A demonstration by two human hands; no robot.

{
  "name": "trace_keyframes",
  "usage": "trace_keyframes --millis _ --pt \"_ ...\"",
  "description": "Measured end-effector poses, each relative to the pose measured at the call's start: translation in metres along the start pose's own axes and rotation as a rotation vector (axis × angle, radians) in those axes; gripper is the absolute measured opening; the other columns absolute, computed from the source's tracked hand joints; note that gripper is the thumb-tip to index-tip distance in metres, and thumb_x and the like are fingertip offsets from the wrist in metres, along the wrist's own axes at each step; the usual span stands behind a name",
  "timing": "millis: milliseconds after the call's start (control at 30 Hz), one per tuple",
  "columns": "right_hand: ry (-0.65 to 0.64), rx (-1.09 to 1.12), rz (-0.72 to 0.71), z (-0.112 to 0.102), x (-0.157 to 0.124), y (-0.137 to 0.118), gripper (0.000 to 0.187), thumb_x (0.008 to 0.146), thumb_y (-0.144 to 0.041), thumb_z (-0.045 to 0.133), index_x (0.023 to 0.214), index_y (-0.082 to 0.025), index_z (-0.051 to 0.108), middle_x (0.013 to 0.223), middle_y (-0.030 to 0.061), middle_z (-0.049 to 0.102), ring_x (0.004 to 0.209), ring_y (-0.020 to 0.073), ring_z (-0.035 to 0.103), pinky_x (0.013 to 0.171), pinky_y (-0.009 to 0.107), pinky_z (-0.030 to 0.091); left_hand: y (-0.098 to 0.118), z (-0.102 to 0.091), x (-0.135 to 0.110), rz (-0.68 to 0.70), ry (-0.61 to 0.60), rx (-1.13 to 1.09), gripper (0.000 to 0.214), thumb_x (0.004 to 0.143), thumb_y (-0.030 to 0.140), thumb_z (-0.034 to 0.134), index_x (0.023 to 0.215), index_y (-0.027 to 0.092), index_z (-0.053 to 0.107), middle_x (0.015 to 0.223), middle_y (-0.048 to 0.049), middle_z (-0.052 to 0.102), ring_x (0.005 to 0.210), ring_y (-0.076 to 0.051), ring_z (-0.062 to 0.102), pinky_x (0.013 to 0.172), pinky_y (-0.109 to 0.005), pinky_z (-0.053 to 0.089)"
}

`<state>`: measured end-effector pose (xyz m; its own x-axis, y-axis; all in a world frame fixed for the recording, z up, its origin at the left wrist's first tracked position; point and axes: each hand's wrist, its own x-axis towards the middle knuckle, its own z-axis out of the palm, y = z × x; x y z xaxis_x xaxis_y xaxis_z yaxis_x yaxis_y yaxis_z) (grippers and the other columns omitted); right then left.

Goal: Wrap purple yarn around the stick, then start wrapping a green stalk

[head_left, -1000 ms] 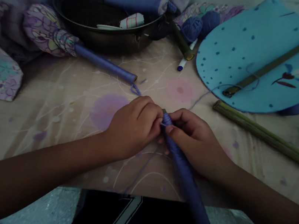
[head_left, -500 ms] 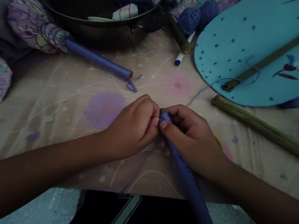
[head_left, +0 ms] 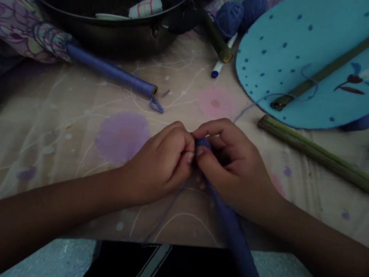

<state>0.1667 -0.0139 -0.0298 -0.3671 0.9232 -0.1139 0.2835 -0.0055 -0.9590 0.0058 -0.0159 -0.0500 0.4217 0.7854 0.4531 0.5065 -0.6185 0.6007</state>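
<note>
Cloth-covered table [head_left: 66, 139], dim light. Far right lies a round blue fan [head_left: 287, 56] with a bare stick laid across it. Far left stands a dark pan [head_left: 116, 38] holding odds and ends. In front of the pan lies a second fan with a yarn-covered handle [head_left: 111, 71]. Green sticks [head_left: 323, 157] lie right of the hands.

The wrapped stick [head_left: 238, 244] runs from the near edge of the table up to mid-table, its top end hidden between the two hands.
- Right hand [head_left: 232, 164]: curled shut around the top of the wrapped stick, thumb pressed on the winding near the tip.
- Left hand [head_left: 160, 162]: closed, thumb and forefinger pinched against the tip. It seems to hold the strand [head_left: 162, 214], which trails faintly towards the body.
- A second thread runs from the hands towards the blue fan.
- Yarn balls [head_left: 229, 18] and a marker [head_left: 220, 63] sit well apart, past the hands.

Judgement on the work at the tip:
- The right thumb should pin the last turns so they cannot slide off the end.
- The left pinch should draw the strand snug, in line with the turns and not across them.
- Short pulls seem better, since the tip is narrow and the yarn could slip.
- The trailing slack wants to stay clear of the forearms.
</note>
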Motion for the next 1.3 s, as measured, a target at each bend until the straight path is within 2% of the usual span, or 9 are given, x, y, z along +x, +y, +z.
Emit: trace_keyframes --millis 100,200,333,500,667,900,1100,1200,1300 --pt "0.007 0.023 0.007 -0.001 0.001 0.000 0.014 0.085 -0.023 0.050 0.098 -0.027 0.046 0.068 -0.0046 0.054 0.050 0.0081 0.051 0.045 0.021 0.039 -0.003 -0.002 0.000 0.011 0.030 -0.006 0.007 0.083 0.013 0.045 0.080 0.019 0.042 0.075 -0.0017 0.050 0.068 -0.012 0.048 0.059 -0.028 0.042" --pt "-0.045 0.122 0.017 -0.002 0.000 -0.001 0.013 0.087 -0.023 0.047 0.099 -0.027 0.044 0.065 -0.0059 0.051 0.047 0.0079 0.052 0.043 0.021 0.041 -0.005 -0.006 0.000 0.021 0.082 0.023 0.003 0.084 0.017 0.049 0.082 0.019 0.046 0.074 -0.0014 0.053 0.069 -0.012 0.050 0.060 -0.028 0.044" --pt "-0.117 0.289 -0.006 -0.002 0.001 -0.003 0.015 0.086 -0.017 0.043 0.099 -0.025 0.040 0.068 -0.0056 0.053 0.047 0.0073 0.054 0.042 0.020 0.045 -0.004 -0.011 0.002 0.070 0.099 0.117 0.005 0.081 0.018 0.056 0.084 0.019 0.053 0.075 -0.0010 0.058 0.071 -0.013 0.054 0.061 -0.028 0.046" --pt "-0.120 0.336 -0.035 0.000 0.001 -0.003 0.018 0.084 -0.012 0.042 0.099 -0.022 0.041 0.077 -0.0031 0.055 0.050 0.0050 0.054 0.043 0.019 0.045 0.000 -0.015 0.004 0.096 0.101 0.214 0.002 0.081 0.018 0.057 0.082 0.019 0.057 0.074 -0.0013 0.061 0.070 -0.013 0.057 0.061 -0.027 0.047" --pt "-0.098 0.272 -0.066 0.001 0.001 -0.002 0.021 0.083 -0.009 0.042 0.100 -0.021 0.042 0.077 -0.0030 0.054 0.052 0.0050 0.053 0.044 0.019 0.042 -0.001 -0.013 0.001 0.081 0.100 0.241 0.003 0.082 0.020 0.054 0.081 0.018 0.057 0.074 -0.0020 0.060 0.070 -0.013 0.056 0.060 -0.027 0.047" --pt "-0.028 0.074 -0.098 0.001 0.002 -0.002 0.025 0.077 -0.007 0.047 0.098 -0.020 0.045 0.076 -0.0032 0.055 0.054 0.0057 0.050 0.047 0.021 0.040 -0.004 -0.009 0.001 0.049 0.070 0.282 0.008 0.084 0.019 0.049 0.079 0.016 0.055 0.074 -0.0031 0.058 0.072 -0.014 0.055 0.061 -0.027 0.045" --pt "-0.008 -0.013 -0.094 0.002 -0.001 0.000 0.023 0.079 -0.012 0.049 0.098 -0.023 0.044 0.073 -0.0056 0.055 0.052 0.0060 0.050 0.046 0.021 0.037 0.001 -0.008 0.005 0.053 0.043 0.388 0.012 0.083 0.022 0.043 0.075 0.017 0.051 0.071 -0.0033 0.055 0.066 -0.016 0.053 0.056 -0.030 0.042" --pt "0.011 -0.038 -0.078 0.004 -0.003 0.000 0.027 0.079 -0.013 0.049 0.102 -0.025 0.041 0.068 -0.0072 0.055 0.046 0.0053 0.047 0.042 0.020 0.033 0.003 -0.005 0.006 0.030 0.064 0.401 0.011 0.082 0.022 0.041 0.074 0.018 0.048 0.071 -0.0031 0.053 0.064 -0.015 0.051 0.055 -0.030 0.041" --pt "0.018 -0.088 -0.055 0.006 -0.004 -0.001 0.037 0.080 -0.016 0.047 0.115 -0.023 0.037 0.065 -0.0072 0.055 0.046 0.0065 0.047 0.044 0.022 0.035 0.003 -0.003 0.006 0.005 0.051 0.356 0.007 0.080 0.019 0.041 0.074 0.019 0.044 0.070 -0.0027 0.050 0.063 -0.014 0.050 0.054 -0.029 0.041"
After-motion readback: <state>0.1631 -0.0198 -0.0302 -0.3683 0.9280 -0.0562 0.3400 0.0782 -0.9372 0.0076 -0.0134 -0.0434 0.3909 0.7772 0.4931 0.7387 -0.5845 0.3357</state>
